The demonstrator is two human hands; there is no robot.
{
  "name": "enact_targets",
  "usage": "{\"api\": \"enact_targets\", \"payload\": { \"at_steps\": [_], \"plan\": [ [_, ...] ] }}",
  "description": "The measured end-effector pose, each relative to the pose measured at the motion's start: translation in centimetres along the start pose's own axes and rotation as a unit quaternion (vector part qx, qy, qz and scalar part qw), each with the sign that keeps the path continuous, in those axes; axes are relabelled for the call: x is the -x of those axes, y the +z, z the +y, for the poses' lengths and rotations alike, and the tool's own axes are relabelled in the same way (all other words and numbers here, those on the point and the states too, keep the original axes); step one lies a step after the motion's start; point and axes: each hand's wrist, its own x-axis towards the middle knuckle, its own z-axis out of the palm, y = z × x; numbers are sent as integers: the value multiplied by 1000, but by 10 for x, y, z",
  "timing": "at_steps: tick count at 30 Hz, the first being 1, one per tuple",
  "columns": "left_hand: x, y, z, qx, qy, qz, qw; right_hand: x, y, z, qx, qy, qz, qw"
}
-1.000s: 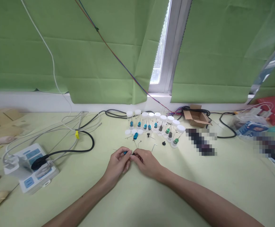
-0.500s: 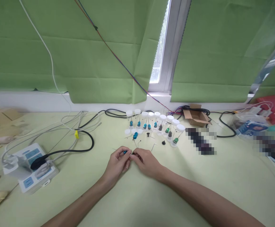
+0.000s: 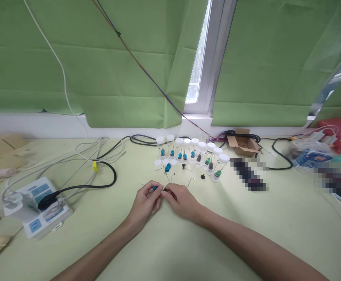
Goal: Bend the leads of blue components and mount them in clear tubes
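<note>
My left hand [image 3: 146, 199] is closed in a pinch on a small blue metallic part [image 3: 155, 188], from which a thin wire-like rod sticks out to the left. My right hand [image 3: 183, 200] meets it fingertip to fingertip, pinching a small black piece [image 3: 165, 190]; the fingers mostly hide both pieces. Just beyond the hands lie another blue part [image 3: 168, 168] with thin rods, a black flanged piece [image 3: 183, 166], a second black piece [image 3: 203, 176] and an L-shaped metal key [image 3: 191, 180]. Several clear vials with white caps [image 3: 201, 145] stand behind, containing blue, grey and green parts on bent wires.
A white power strip [image 3: 35, 225] with plugs and cords lies at the left. Black cable [image 3: 115, 177] loops along the back. An open cardboard box [image 3: 245, 149] sits right of the vials, near a blurred-out dark object [image 3: 249, 175]. Plastic bags [image 3: 307, 152] are at far right.
</note>
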Motion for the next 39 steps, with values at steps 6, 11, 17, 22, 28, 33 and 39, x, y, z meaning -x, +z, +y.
{"api": "enact_targets", "payload": {
  "at_steps": [6,11,17,22,28,33,39],
  "plan": [
    [0,0,0,3,-1,3,1000,0,0,0,-2,2,-4,1000],
    [0,0,0,3,-1,-2,1000,0,0,1,-3,-1,0,1000],
    [0,0,-1,4,0,1,1000,0,0,0,-1,-2,-3,1000],
    [-1,-1,-2,2,2,1,1000,0,0,0,-1,2,-4,1000],
    [0,-1,-1,2,7,-5,1000,0,1,2,2,-9,1,1000],
    [0,-1,-1,3,4,-8,1000,0,3,5,13,-16,3,1000],
    [0,0,0,-3,7,-6,1000,0,2,5,12,-19,3,1000]
  ]
}}
